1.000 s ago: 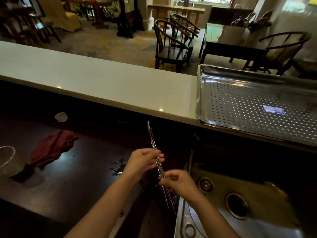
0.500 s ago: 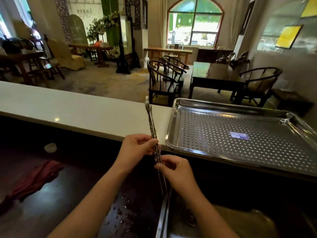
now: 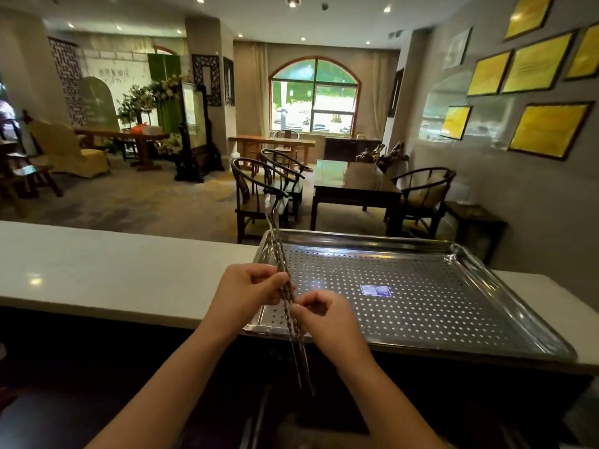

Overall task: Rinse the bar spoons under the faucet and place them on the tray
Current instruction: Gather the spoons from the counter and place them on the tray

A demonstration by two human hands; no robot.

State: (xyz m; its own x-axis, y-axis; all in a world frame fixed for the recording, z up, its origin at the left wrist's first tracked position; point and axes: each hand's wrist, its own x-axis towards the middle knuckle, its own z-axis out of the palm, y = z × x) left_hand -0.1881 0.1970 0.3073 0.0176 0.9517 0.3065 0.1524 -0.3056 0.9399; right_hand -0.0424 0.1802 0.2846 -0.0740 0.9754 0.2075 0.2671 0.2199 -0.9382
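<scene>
I hold a bundle of long twisted metal bar spoons [image 3: 276, 241] with both hands. My left hand [image 3: 248, 291] grips their middle. Just below it, my right hand [image 3: 325, 319] pinches the same stems. The spoons stand almost upright, tilted slightly left at the top, over the left end of the perforated steel tray [image 3: 453, 319]. Their upper ends reach past the tray's far rim, and their lower ends hang below the counter edge. The tray lies on the white counter [image 3: 113, 270] with nothing on its holed floor except a small purple label [image 3: 375, 290].
Below the counter the work area is dark and the sink is barely visible at the bottom. Beyond the counter are dark wooden chairs [image 3: 259, 189], a dark table [image 3: 353, 183] and an arched window [image 3: 314, 95].
The view has tilted up from the sink. Both hands have carried the spoons up and right, from over the dark lower surface to over the tray's left end.
</scene>
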